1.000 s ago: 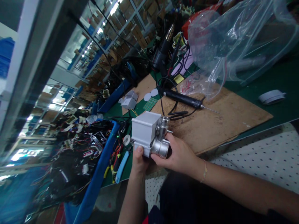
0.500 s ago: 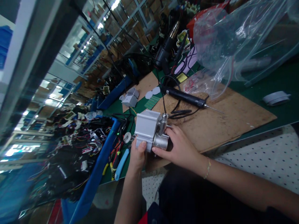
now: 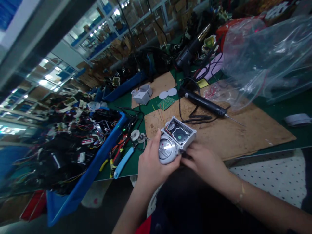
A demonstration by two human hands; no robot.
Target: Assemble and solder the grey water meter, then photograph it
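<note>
Grey housing [image 3: 177,140] tilts over the near edge of the brown board [image 3: 263,130] in the head view; the left hand [image 3: 151,167] pinches its round end between fingers and thumb, while the right hand [image 3: 207,162] tucks underneath, fingertips hidden, probably steadying it so the open cavity faces up.

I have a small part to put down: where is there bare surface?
Bare board shows between the black corded tool and the board's near edge; smaller, green table left of the white ring. Crowded: between left hand and blue bin.
</note>
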